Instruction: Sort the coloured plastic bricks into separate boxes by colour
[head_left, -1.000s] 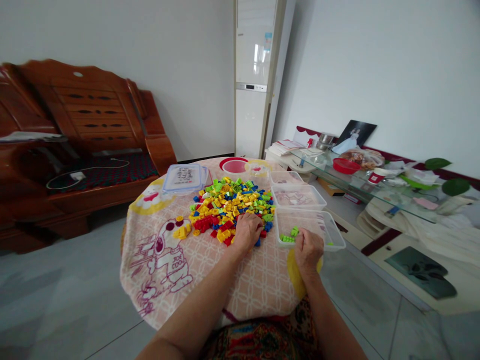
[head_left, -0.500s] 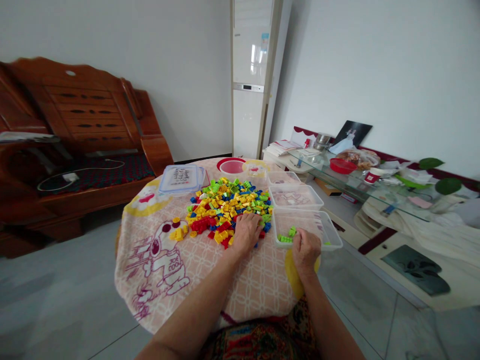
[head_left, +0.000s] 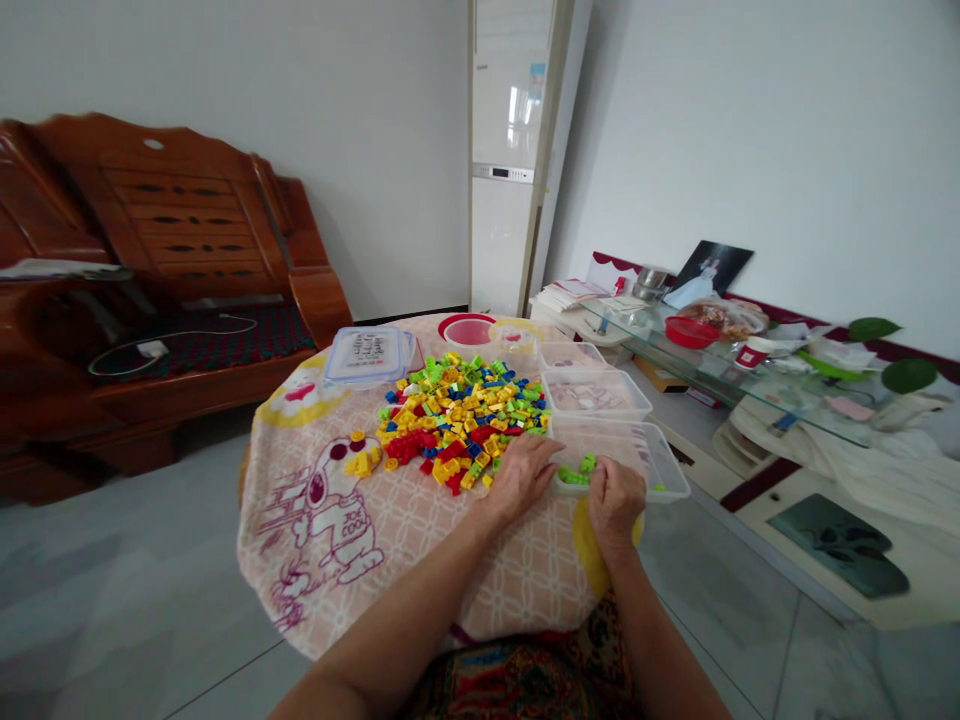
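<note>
The near box (head_left: 666, 462) lies just right of the left hand (head_left: 523, 474), long axis left to right, green bricks (head_left: 576, 472) inside; the brick pile (head_left: 457, 412) spreads far and left. Left hand palm-down, right hand (head_left: 618, 497) curled at the box's near side; whether either grips anything, I cannot tell.

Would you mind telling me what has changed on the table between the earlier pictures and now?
The left hand has moved right, from the pile to the left side of the near box. Whether it holds a brick is hidden. The right hand stays at that box's near edge; the other boxes and the lids look unchanged.
</note>
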